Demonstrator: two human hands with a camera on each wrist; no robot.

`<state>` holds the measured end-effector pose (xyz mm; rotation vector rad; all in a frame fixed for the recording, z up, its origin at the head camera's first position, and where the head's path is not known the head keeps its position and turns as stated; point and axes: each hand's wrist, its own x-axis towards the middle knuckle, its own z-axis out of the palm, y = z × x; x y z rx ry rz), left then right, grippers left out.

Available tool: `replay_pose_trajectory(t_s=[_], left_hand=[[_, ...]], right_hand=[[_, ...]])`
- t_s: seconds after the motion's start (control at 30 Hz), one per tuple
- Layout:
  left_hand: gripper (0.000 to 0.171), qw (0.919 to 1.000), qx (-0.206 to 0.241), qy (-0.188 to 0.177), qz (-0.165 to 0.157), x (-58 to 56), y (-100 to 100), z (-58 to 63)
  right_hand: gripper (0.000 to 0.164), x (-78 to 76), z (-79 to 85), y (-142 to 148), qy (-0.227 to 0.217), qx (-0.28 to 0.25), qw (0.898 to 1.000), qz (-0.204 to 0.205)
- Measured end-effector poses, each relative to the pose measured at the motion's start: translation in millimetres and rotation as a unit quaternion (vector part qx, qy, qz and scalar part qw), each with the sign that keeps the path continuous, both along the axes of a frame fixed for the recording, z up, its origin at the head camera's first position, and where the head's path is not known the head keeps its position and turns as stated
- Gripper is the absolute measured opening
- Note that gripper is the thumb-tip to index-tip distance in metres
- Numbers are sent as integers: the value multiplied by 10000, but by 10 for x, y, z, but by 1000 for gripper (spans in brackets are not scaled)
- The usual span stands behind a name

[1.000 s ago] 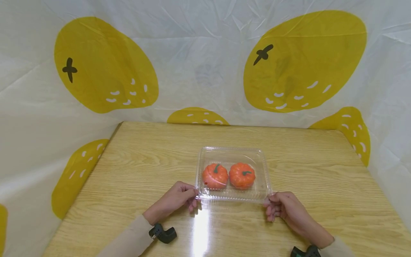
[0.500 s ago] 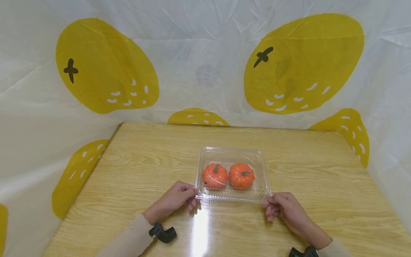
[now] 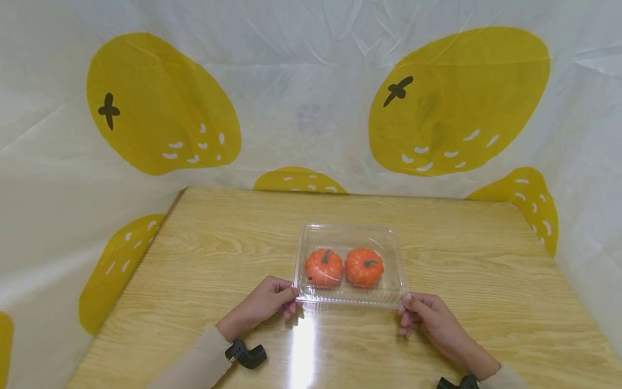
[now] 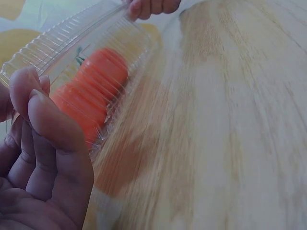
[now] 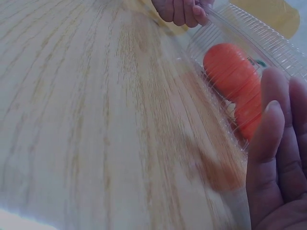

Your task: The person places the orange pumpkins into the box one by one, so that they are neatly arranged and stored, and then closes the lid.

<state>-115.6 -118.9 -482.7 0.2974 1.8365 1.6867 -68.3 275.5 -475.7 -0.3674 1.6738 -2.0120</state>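
Observation:
A clear plastic clamshell container (image 3: 362, 232) with its lid down lies in front of me on the wooden table. Inside it, side by side, are two small orange pumpkins with green stems, the left pumpkin (image 3: 324, 268) and the right pumpkin (image 3: 364, 268). My left hand (image 3: 272, 297) pinches the container's near left corner between thumb and forefinger. At the near right corner, my right hand (image 3: 432, 319) pinches the rim the same way. Both wrist views show the ribbed side wall (image 4: 115, 91) and the pumpkins through it.
The wooden table (image 3: 233, 227) spreads around the container. White cloth (image 3: 301, 119) printed with yellow fruit hangs at the back and both sides. A black wrist mount (image 3: 247, 354) sits on my left sleeve, and another black mount (image 3: 459, 382) on the right.
The hands keep their pinch on the clamshell container's corners. Its right side and my right hand have shifted slightly left; the whole head view has tipped up a little.

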Motion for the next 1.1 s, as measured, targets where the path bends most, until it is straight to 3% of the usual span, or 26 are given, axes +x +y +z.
replay_pose_trajectory(t_s=[0.27, 0.63, 1.1], left_hand=[[34, 9997, -105, 219, -101, 13, 22, 0], [34, 9996, -75, 211, -175, -15, 28, -16], [40, 9994, 224, -135, -243, -65, 6, -61]], right_hand=[[37, 7, -22, 6, -101, 191, 9997, -73], [39, 13, -55, 0, -109, -19, 9999, -78], [39, -37, -59, 35, -431, -63, 9990, 140]])
